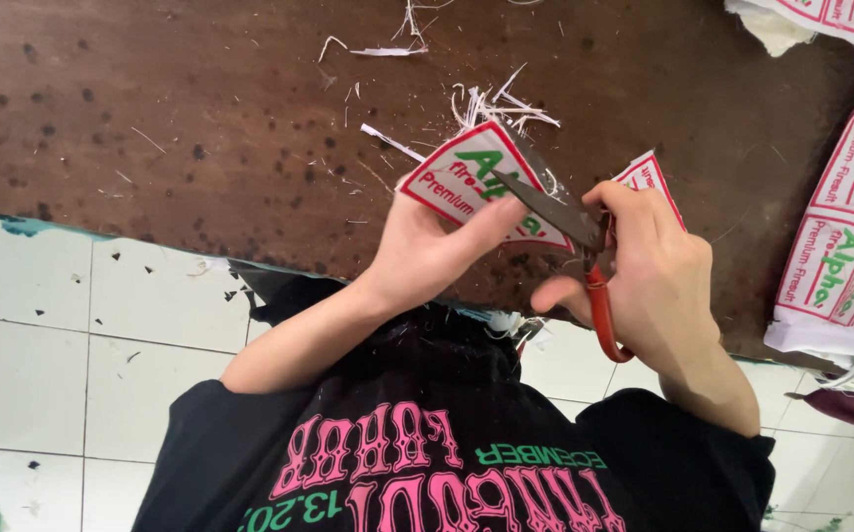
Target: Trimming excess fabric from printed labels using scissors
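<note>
The left hand (427, 246) pinches a white, red-bordered label (471, 177) flat above the brown worktop (200, 128), while the right hand (658, 281), fingers clenched through red-handled scissors (575, 236), aims the blades leftward and far across the label's right edge.

2 hands (427, 246) (658, 276), 1 scissors (585, 256), 2 cut labels (471, 177) (654, 177), 1 label stack (846, 246).

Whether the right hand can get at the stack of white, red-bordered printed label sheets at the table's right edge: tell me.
Probably yes: the stack lies close beside the right hand, with only bare brown table between. But that hand is gripping red-handled scissors.
</note>
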